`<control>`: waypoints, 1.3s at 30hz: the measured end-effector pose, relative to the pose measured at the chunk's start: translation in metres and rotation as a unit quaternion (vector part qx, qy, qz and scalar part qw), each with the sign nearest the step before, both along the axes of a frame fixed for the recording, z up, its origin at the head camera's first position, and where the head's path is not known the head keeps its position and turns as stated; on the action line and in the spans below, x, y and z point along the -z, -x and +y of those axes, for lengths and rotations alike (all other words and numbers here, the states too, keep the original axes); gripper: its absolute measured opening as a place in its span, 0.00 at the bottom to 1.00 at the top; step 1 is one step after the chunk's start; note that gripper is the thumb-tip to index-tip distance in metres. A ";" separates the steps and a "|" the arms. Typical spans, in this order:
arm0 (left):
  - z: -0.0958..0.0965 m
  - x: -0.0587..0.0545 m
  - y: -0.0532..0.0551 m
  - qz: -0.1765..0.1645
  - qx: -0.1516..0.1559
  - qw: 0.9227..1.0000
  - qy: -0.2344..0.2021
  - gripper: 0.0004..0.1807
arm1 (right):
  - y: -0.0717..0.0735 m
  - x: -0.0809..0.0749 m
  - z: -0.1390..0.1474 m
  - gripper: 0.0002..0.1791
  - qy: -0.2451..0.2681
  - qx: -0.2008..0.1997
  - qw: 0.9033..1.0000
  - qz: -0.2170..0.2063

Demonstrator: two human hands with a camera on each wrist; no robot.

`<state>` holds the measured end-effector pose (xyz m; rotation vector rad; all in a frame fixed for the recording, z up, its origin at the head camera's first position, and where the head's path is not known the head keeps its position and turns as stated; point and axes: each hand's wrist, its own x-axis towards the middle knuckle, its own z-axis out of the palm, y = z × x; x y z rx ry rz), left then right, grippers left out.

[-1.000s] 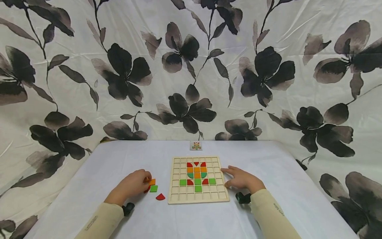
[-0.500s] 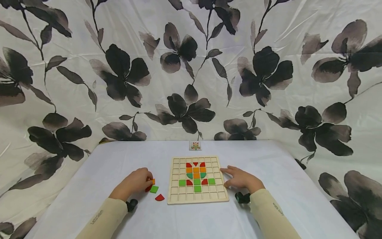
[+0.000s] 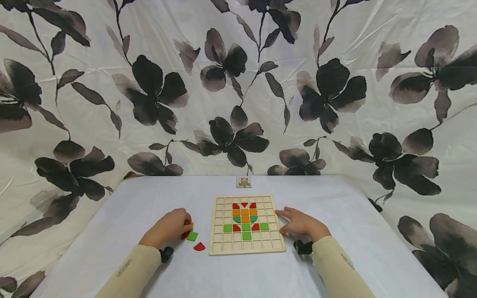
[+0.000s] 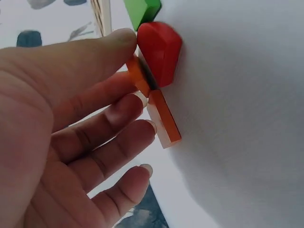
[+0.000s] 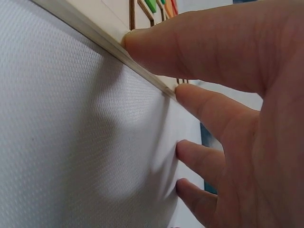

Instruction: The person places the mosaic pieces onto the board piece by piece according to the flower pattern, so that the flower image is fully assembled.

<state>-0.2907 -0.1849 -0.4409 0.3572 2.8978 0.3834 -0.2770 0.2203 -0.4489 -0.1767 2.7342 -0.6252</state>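
My left hand (image 3: 170, 225) is over a small group of loose tiles left of the board. In the left wrist view its thumb and index finger pinch an orange tile (image 4: 137, 75). A second orange tile (image 4: 165, 119) lies just by the fingertips, and a red tile (image 4: 159, 53) with a curved side sits next to the thumb. The green tile (image 3: 192, 236) is nearby. My right hand (image 3: 303, 223) rests with extended thumb and fingers against the right edge of the wooden grid board (image 3: 247, 250), where red, orange and green tiles form a pattern.
A red fan-shaped tile (image 3: 199, 246) lies between the left hand and the board. Behind the board, a small picture card (image 3: 244, 181) lies near the far edge of the white table (image 3: 316, 190). A floral cloth (image 3: 279, 124) hangs beyond.
My left hand has shifted slightly right and forward over the tiles, and its fingers now cover most of the orange ones. The right hand stays at the board's edge.
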 end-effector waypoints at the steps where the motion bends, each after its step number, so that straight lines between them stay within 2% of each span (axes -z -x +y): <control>1: 0.000 0.000 0.002 -0.004 -0.002 1.000 -0.007 0.08 | 0.000 0.000 0.000 0.39 0.000 0.001 1.000 0.000; 6: 0.002 0.001 0.010 -0.013 -0.011 0.999 -0.036 0.10 | 0.000 0.000 0.001 0.39 0.003 0.005 1.000 -0.002; 11: 0.021 -0.001 0.009 0.000 -0.006 0.998 -0.068 0.13 | 0.001 0.000 0.002 0.39 0.001 0.004 1.000 -0.003; 18: 0.064 -0.005 -0.008 0.010 0.063 0.991 -0.119 0.14 | 0.002 -0.001 0.001 0.38 -0.005 0.004 1.000 0.001; 23: 0.093 -0.002 -0.017 0.006 0.101 0.988 -0.119 0.13 | 0.001 0.000 0.001 0.39 -0.002 0.004 1.000 -0.001; 28: 0.114 0.002 -0.024 0.017 0.113 0.988 -0.103 0.13 | 0.001 0.003 0.001 0.39 0.001 0.005 1.000 0.001; 33: 0.123 0.005 -0.027 0.019 0.111 0.989 -0.093 0.14 | 0.003 0.006 0.001 0.39 0.001 0.007 1.000 -0.001; 39: 0.124 0.007 -0.025 0.012 0.112 0.988 -0.110 0.13 | 0.003 0.005 0.001 0.38 0.001 0.009 1.000 -0.001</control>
